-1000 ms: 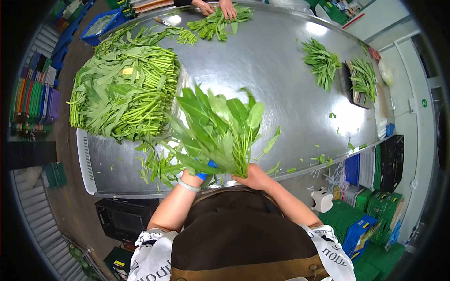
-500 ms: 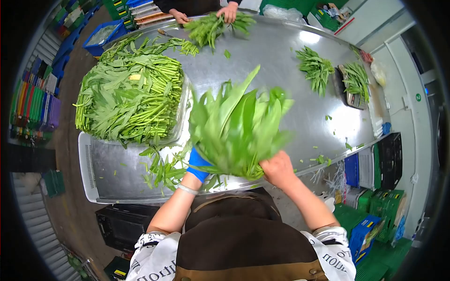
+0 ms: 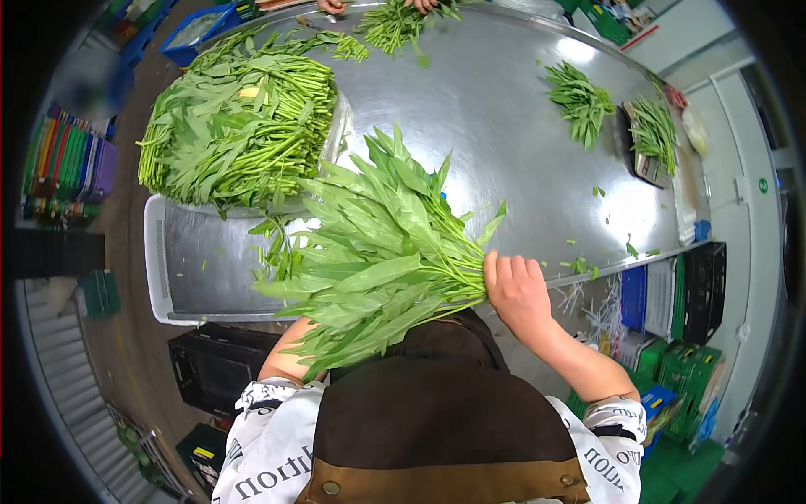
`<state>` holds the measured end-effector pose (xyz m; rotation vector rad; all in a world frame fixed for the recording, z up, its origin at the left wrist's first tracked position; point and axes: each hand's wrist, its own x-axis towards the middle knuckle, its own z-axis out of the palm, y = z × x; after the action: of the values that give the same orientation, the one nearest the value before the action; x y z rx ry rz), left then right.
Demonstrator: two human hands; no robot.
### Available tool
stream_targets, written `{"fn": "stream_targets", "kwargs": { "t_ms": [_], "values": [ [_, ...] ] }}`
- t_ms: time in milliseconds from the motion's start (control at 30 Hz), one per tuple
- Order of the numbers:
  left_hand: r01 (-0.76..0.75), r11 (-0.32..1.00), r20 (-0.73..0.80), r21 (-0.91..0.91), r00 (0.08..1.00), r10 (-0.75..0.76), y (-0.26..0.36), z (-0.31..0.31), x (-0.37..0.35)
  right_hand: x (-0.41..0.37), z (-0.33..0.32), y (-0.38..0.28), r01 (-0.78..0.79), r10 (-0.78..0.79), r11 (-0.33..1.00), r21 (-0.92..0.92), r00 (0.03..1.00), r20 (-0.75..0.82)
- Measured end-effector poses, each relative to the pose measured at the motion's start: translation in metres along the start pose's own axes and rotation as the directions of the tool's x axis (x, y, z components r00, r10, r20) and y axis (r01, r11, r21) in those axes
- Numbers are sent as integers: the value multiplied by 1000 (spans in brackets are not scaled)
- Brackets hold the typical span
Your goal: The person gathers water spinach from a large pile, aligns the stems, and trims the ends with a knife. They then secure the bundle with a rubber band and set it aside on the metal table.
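Observation:
A bunch of water spinach with long leaves lies across the space in front of my apron, leaves to the left, stems to the right. My right hand is closed round the stem end. My left hand is almost wholly behind the leaves; only specks of its blue glove show past the bunch's upper edge, so its grip is hidden. At the left, a big heap of water spinach stands on the metal table. Loose leaves lie near the table's front edge.
Across the table, a co-worker's hands are at another bunch. A small bunch lies at the right, beside a scale bearing more greens. Black crates and green crates stand below.
The bunch has swung from upright to lying sideways, leaves now to the left. My right hand keeps hold of the stems. My left hand has gone behind the leaves. The view has shifted.

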<state>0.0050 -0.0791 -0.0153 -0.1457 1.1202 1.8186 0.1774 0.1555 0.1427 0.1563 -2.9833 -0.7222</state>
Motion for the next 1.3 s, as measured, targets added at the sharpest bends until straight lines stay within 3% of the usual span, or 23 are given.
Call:
{"fn": "stream_targets", "kwargs": {
  "t_ms": [400, 700, 833, 933, 967, 1067, 1133, 1200, 1267, 1300],
  "values": [
    [-52, 995, -200, 88, 977, 69, -4, 53, 26, -24, 55, 91, -16, 36, 991, 134, 988, -148],
    [-126, 989, -315, 72, 938, 143, 22, 80, 81, -37, 119, 194, -8, 115, 876, 482, 974, -194],
    [-281, 958, -419, -58, 878, 232, 31, 108, 123, -31, 144, 284, -54, 67, 663, 747, 998, 12],
    [-249, 844, -271, -476, 954, 129, 17, 124, 129, -24, 178, 349, -156, -170, 289, 944, 963, 211],
    [-215, 866, -224, -452, 967, 123, 8, 121, 127, -24, 206, 365, -188, -253, 78, 979, 946, 202],
    [-157, 889, -259, -430, 965, 45, -24, 110, 125, -25, 294, 410, -613, -529, 5, 790, 669, 523],
    [-107, 895, -401, -434, 912, -85, -37, 112, 127, -50, 399, 425, -714, -533, 122, 689, 539, 653],
    [-45, 923, -387, -382, 915, -116, -49, 109, 124, -63, 445, 455, -620, -501, 548, 561, 294, 814],
    [-14, 930, -386, -368, 912, -139, -57, 107, 121, -79, 465, 491, -773, -471, 392, 500, 298, 830],
    [-12, 926, -387, -378, 910, -146, -57, 103, 119, -80, 471, 507, -745, -425, 490, 452, 249, 871]
  ]
}}
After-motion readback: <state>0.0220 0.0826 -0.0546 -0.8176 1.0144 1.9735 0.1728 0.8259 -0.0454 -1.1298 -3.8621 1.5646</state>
